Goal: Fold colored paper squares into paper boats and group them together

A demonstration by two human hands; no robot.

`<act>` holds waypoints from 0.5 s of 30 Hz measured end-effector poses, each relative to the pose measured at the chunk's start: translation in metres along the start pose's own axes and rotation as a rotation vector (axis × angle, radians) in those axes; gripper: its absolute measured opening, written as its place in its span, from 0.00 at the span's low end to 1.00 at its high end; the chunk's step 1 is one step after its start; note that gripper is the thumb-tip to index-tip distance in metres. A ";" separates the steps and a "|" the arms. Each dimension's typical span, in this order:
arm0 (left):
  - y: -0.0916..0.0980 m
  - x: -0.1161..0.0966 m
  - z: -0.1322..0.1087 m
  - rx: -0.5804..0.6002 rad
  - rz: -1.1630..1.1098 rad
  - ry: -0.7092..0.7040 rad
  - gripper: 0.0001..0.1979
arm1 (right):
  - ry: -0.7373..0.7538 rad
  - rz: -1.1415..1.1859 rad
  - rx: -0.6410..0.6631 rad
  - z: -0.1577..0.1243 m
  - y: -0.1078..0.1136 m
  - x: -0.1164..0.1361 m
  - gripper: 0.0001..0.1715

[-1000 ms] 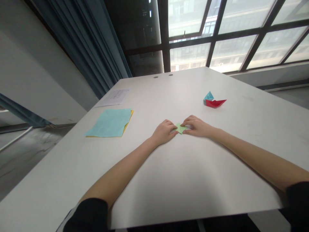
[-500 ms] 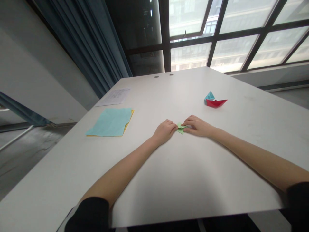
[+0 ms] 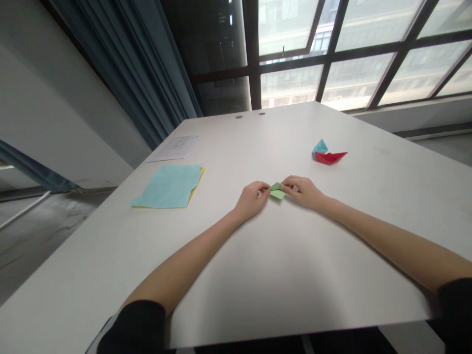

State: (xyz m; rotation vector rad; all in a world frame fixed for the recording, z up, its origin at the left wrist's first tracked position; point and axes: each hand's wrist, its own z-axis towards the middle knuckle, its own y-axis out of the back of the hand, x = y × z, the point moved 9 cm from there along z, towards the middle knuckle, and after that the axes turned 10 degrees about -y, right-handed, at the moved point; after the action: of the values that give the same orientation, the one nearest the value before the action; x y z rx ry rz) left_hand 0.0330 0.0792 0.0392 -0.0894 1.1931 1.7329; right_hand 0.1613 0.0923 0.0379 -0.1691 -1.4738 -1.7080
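Note:
A small folded piece of green paper is held just above the white table, near its middle. My left hand pinches the paper's left end with curled fingers. My right hand pinches its right end, fingers pressed together. Both forearms reach out over the table from black sleeves.
A red paper boat and a blue folded paper shape sit beyond my right hand. A stack of light blue and yellow sheets lies at the left, with a printed white sheet behind it. Windows and a blue curtain stand beyond the table's far edge.
The green paper lay flat under both hands; now both hands have lifted slightly and pinch its ends, and the piece looks more folded up.

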 end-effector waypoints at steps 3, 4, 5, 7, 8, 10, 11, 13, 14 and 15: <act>0.001 0.014 -0.001 -0.095 -0.154 0.163 0.08 | -0.070 0.081 -0.031 0.000 0.003 -0.003 0.18; 0.001 0.019 -0.002 -0.118 -0.192 0.207 0.09 | -0.085 0.115 -0.038 0.000 0.003 -0.003 0.17; 0.001 0.023 -0.003 -0.135 -0.223 0.244 0.10 | -0.097 0.150 -0.046 0.000 0.004 -0.003 0.17; -0.001 0.029 -0.005 -0.152 -0.263 0.295 0.11 | -0.114 0.225 -0.071 0.000 0.005 -0.002 0.14; -0.002 0.031 -0.006 -0.153 -0.275 0.309 0.11 | -0.123 0.263 -0.092 0.000 0.006 -0.002 0.13; -0.001 0.032 -0.006 -0.170 -0.284 0.318 0.11 | -0.154 0.333 -0.140 0.000 0.007 -0.005 0.12; 0.000 0.030 -0.006 -0.189 -0.283 0.305 0.10 | -0.177 0.366 -0.163 0.000 0.006 -0.008 0.13; 0.007 0.021 -0.004 -0.245 -0.270 0.239 0.08 | -0.219 0.431 -0.195 0.000 0.004 -0.013 0.14; 0.011 0.015 -0.003 -0.273 -0.255 0.192 0.07 | -0.231 0.460 -0.201 0.000 0.003 -0.015 0.14; 0.014 0.009 -0.001 -0.293 -0.237 0.142 0.05 | -0.235 0.485 -0.208 0.000 0.002 -0.016 0.14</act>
State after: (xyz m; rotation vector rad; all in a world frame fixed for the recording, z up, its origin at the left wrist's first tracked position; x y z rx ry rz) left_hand 0.0175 0.0837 0.0431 -0.5174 0.9765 1.6984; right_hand 0.1726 0.1000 0.0295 -0.7967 -1.2794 -1.4672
